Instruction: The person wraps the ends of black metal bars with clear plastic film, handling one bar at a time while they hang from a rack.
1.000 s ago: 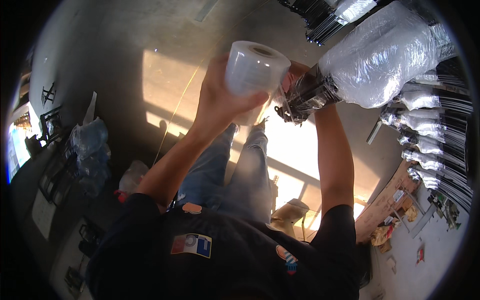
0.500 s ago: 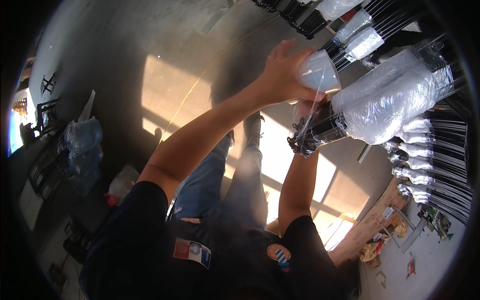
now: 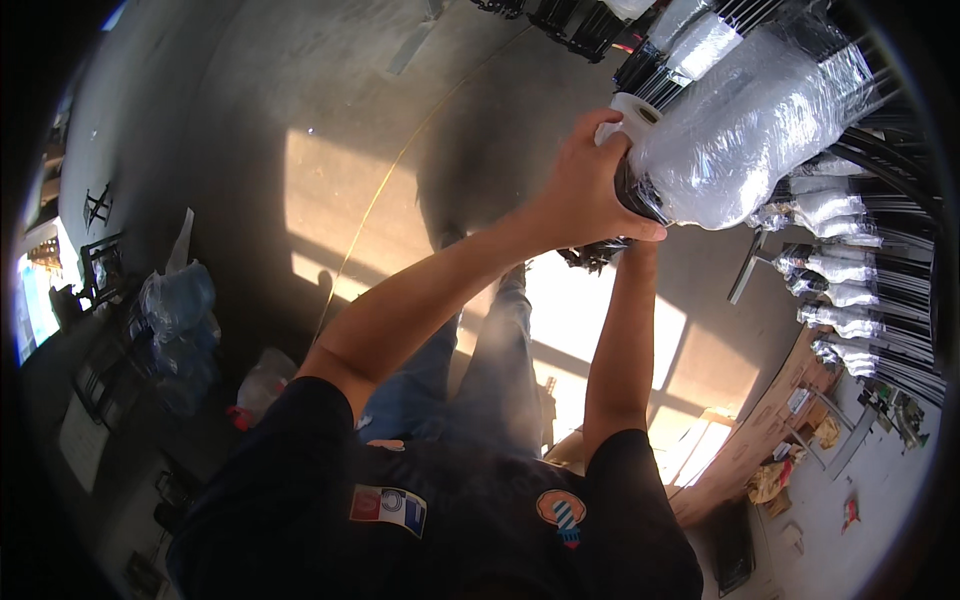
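A bundle of black parts (image 3: pixel 643 193), its middle wrapped thickly in clear stretch film (image 3: pixel 730 140), slants in from the upper right. My left hand (image 3: pixel 585 190) is closed around its near end, thumb along the lower side and fingers on the far side. Against those fingers, just beyond the bundle, is a whitish roll of stretch film (image 3: pixel 640 112) with its hollow core showing. My right forearm (image 3: pixel 622 330) reaches up beneath the bundle. The right hand is hidden behind the bundle and my left hand, so its grip does not show.
More black bundles with film-wrapped ends (image 3: pixel 845 260) hang in a row at right, others (image 3: pixel 700 45) at the upper right. Blue-tinted wrapped bottles (image 3: pixel 180 320) and a clear bag (image 3: pixel 268 380) stand at left. A yellow line (image 3: pixel 375 195) crosses the sunlit floor.
The film roll has gone from my left hand's grasp above the bundle to its far side. My left hand has come down onto the bundle's end. The right hand has become hidden.
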{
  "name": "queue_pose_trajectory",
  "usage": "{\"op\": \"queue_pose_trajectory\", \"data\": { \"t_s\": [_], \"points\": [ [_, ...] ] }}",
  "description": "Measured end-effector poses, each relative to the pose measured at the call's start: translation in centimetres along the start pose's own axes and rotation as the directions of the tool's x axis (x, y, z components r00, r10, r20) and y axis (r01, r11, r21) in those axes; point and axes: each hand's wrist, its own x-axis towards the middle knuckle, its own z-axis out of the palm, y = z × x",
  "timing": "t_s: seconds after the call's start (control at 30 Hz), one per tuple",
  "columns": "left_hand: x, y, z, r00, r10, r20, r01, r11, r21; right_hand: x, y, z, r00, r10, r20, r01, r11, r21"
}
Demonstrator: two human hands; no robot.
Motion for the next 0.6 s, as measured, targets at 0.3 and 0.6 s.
{"op": "queue_pose_trajectory", "data": {
  "t_s": [0.3, 0.6],
  "points": [
    [3.3, -1.7, 0.0, 0.936, -0.142, 0.322, 0.286, 0.839, -0.463, -11.8, -2.7, -6.4, 0.956, 0.242, -0.168, -0.213, 0.962, 0.172],
    [4.1, -1.7, -0.3, 0.797, -0.258, 0.546, 0.357, 0.930, -0.082, -13.3, -8.4, 5.5, 0.982, 0.128, -0.138, -0.154, 0.967, -0.201]
  ]
}}
